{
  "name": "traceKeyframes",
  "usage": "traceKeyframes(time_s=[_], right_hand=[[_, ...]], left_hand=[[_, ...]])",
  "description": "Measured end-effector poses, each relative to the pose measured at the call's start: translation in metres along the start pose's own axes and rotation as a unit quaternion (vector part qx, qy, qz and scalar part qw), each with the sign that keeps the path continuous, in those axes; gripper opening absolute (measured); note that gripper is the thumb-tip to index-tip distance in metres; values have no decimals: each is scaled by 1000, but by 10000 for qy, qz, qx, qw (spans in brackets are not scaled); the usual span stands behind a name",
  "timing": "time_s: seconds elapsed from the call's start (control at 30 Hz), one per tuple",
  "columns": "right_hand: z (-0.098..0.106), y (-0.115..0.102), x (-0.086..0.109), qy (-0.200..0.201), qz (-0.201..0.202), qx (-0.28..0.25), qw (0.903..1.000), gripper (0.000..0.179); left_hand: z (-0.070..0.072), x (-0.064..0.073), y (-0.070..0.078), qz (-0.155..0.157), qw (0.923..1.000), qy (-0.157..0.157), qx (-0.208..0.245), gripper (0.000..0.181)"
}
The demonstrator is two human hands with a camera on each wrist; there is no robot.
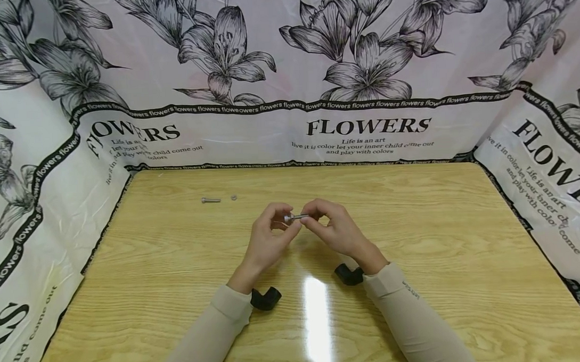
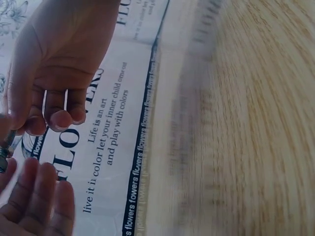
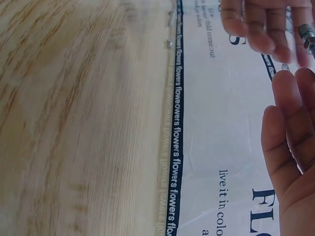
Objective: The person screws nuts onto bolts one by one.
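A held bolt [image 1: 298,217] of shiny silvery metal; a loose bolt [image 1: 211,200] and nut [image 1: 234,197], also grey metal. The wood-grained tabletop [image 1: 153,249] is smooth and glossy, reflecting a white streak of light. Printed sheeting [image 1: 250,137] looks like thin, creased plastic with slight sheen. Sleeves [image 1: 199,338] are matt cloth.

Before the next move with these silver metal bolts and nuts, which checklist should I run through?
1. Right hand pinches the held silver metal bolt: ok.
2. Left hand touches this bolt: cannot tell.
3. Small silver hexagonal nut on this bolt: ok, near its head.
4. That nut fully tightened: cannot tell.
5. Second silver metal bolt on the yellowish wood-grain table: ok, lying.
6. Second small silver nut fitted on it: not ok, lies apart.
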State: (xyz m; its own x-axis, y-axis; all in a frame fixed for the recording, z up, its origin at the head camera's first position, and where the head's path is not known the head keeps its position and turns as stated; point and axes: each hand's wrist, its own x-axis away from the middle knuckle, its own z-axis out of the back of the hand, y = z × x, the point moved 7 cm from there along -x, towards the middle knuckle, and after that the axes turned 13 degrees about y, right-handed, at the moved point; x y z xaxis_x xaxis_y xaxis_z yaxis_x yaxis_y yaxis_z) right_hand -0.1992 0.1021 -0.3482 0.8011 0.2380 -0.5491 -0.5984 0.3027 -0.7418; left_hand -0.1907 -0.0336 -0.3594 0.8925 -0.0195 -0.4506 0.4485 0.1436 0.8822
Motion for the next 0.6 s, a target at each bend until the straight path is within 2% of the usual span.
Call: traceKeyframes(time_s=[0.1,0.2,0.33,0.5,0.6], right_hand=[[0,-1,-1,8,22,-43,10000,6],[1,-2,-1,17,13,-78,10000,5],[0,-2,-1,31,13,-70,10000,5],[0,-1,-1,32,4,-74,10000,4],[0,0,-1,40,-16,-68,10000,5]], left_hand=[[0,0,3,-337,9994,26,106,21],[1,0,3,-416,9991,45,95,14],[1,1,2,-178,9998,54,-88,6],[1,1,0,148,9993,96,-329,12],[0,1,-1,201,9992,66,-333,12]])
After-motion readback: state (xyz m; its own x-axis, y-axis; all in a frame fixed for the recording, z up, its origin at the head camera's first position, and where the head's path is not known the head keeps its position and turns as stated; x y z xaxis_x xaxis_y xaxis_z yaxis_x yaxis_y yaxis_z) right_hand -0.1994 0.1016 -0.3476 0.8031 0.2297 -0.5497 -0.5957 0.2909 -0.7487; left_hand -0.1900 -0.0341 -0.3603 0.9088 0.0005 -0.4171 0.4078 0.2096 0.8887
